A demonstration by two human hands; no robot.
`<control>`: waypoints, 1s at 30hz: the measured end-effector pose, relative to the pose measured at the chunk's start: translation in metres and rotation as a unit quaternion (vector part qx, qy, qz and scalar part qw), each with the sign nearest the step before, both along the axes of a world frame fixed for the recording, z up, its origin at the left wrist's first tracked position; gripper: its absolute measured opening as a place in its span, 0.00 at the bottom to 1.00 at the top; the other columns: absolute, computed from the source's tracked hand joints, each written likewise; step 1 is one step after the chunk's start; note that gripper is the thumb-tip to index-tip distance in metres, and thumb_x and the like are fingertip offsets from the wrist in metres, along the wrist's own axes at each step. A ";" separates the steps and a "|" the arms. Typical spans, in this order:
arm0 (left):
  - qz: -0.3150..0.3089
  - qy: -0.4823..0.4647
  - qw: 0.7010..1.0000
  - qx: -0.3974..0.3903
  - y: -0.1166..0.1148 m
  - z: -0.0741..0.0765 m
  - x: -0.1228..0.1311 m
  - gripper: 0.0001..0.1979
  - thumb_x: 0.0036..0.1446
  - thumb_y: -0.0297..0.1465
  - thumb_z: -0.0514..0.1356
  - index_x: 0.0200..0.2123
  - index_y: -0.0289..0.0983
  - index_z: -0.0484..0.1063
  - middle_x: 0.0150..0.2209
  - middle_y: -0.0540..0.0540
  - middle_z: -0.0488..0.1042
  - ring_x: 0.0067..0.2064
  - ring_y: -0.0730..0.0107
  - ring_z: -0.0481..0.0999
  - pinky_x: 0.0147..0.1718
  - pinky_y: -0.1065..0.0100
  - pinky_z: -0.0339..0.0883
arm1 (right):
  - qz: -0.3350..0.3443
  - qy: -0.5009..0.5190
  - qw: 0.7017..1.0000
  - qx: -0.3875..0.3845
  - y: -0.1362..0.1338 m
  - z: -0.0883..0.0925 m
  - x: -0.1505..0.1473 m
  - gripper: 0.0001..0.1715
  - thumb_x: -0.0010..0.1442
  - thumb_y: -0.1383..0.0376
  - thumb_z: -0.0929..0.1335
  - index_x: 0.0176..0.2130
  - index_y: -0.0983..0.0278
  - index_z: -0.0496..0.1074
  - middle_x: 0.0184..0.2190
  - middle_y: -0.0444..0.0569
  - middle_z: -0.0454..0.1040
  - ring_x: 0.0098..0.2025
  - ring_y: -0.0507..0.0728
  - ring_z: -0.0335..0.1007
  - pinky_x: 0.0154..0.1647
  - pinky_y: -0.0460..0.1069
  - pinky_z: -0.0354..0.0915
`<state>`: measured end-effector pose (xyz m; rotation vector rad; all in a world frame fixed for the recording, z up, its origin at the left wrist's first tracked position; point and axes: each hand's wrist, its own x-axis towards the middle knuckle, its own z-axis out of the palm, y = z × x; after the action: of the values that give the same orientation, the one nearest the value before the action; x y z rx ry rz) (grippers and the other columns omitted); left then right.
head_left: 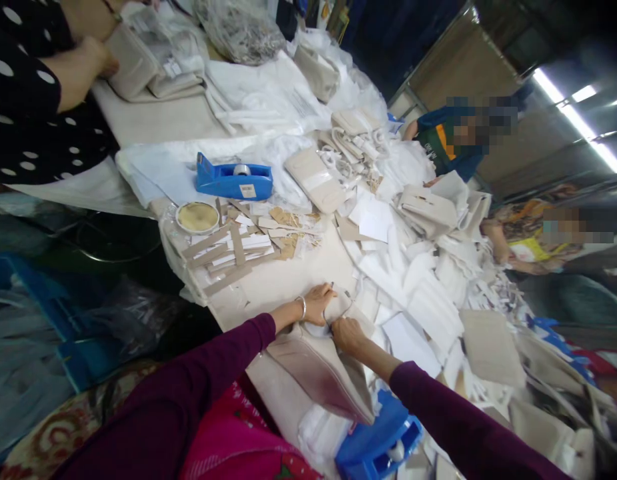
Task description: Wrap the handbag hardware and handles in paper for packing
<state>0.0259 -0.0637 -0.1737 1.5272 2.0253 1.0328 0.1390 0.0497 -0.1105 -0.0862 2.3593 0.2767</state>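
Note:
A beige handbag (pixel 313 370) lies tilted at the table's near edge, its broad side towards me. My left hand (pixel 318 303), with a silver bangle at the wrist, is closed at the bag's upper end, fingertips bent against the pale material there. Close beside it, my right hand (pixel 347 335) is curled tightly around the edge of the same bag. Whatever lies inside the bag's opening is hidden by my hands.
A blue tape dispenser (pixel 235 179) stands beyond a round tin (pixel 198 217) and scattered tags and card strips (pixel 238 247). Another blue dispenser (pixel 381 440) sits near my right forearm. Bags and white wrapping (pixel 428 300) crowd the right side. Co-workers stand around the table.

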 end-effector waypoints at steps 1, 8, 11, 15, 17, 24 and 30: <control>-0.003 0.001 1.000 -0.004 0.000 0.002 0.000 0.39 0.33 0.33 0.65 0.52 0.35 0.56 0.48 0.37 0.61 0.51 0.51 0.63 0.54 0.57 0.56 | -0.004 0.006 1.000 -0.001 -0.001 0.002 0.000 0.14 0.60 0.71 0.58 0.37 0.70 0.72 0.34 0.61 0.75 0.38 0.62 0.73 0.36 0.52 0.64; -0.009 0.018 0.999 -0.025 0.000 0.009 -0.002 0.40 0.33 0.33 0.65 0.52 0.36 0.55 0.49 0.38 0.60 0.52 0.51 0.63 0.52 0.57 0.57 | -0.025 0.052 0.998 0.008 -0.005 0.022 0.022 0.15 0.62 0.70 0.57 0.42 0.67 0.69 0.40 0.59 0.73 0.41 0.61 0.70 0.39 0.53 0.63; -0.012 0.013 1.000 -0.023 0.000 0.006 -0.002 0.40 0.33 0.32 0.65 0.52 0.36 0.55 0.49 0.38 0.60 0.51 0.52 0.64 0.52 0.57 0.59 | -0.032 0.117 0.992 0.019 -0.008 0.022 0.038 0.17 0.64 0.69 0.55 0.48 0.65 0.66 0.47 0.59 0.69 0.46 0.61 0.67 0.37 0.52 0.64; -0.010 0.008 1.000 -0.009 0.002 -0.002 -0.002 0.40 0.33 0.33 0.66 0.52 0.36 0.56 0.49 0.38 0.59 0.51 0.53 0.64 0.52 0.57 0.59 | -0.064 0.183 0.981 0.013 -0.011 0.018 0.053 0.17 0.65 0.65 0.53 0.49 0.64 0.63 0.49 0.58 0.67 0.44 0.59 0.65 0.34 0.49 0.63; -0.010 0.007 1.000 0.000 0.003 -0.005 -0.002 0.40 0.33 0.33 0.66 0.53 0.35 0.56 0.49 0.38 0.59 0.51 0.53 0.63 0.52 0.57 0.58 | -0.073 0.185 0.980 -0.001 -0.009 0.018 0.055 0.16 0.65 0.66 0.53 0.47 0.63 0.64 0.50 0.57 0.66 0.44 0.57 0.65 0.34 0.47 0.62; -0.014 0.001 1.000 0.013 0.001 -0.004 -0.001 0.40 0.34 0.34 0.67 0.52 0.35 0.57 0.49 0.38 0.60 0.51 0.53 0.64 0.52 0.58 0.58 | -0.150 0.213 0.956 -0.137 0.015 0.014 0.048 0.10 0.60 0.70 0.58 0.33 0.62 0.67 0.36 0.48 0.71 0.37 0.53 0.67 0.35 0.45 0.57; -0.008 -0.004 1.000 0.024 0.000 -0.006 0.001 0.39 0.33 0.34 0.68 0.51 0.36 0.59 0.48 0.39 0.59 0.49 0.54 0.65 0.50 0.58 0.60 | -0.265 0.178 0.886 -0.336 0.045 0.003 0.038 0.05 0.51 0.67 0.62 0.27 0.63 0.66 0.26 0.44 0.69 0.29 0.53 0.66 0.31 0.46 0.60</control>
<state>0.0269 -0.0637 -0.1795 1.5594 1.9928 1.0876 0.1774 0.0946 -0.1072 0.3059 2.6162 -0.8635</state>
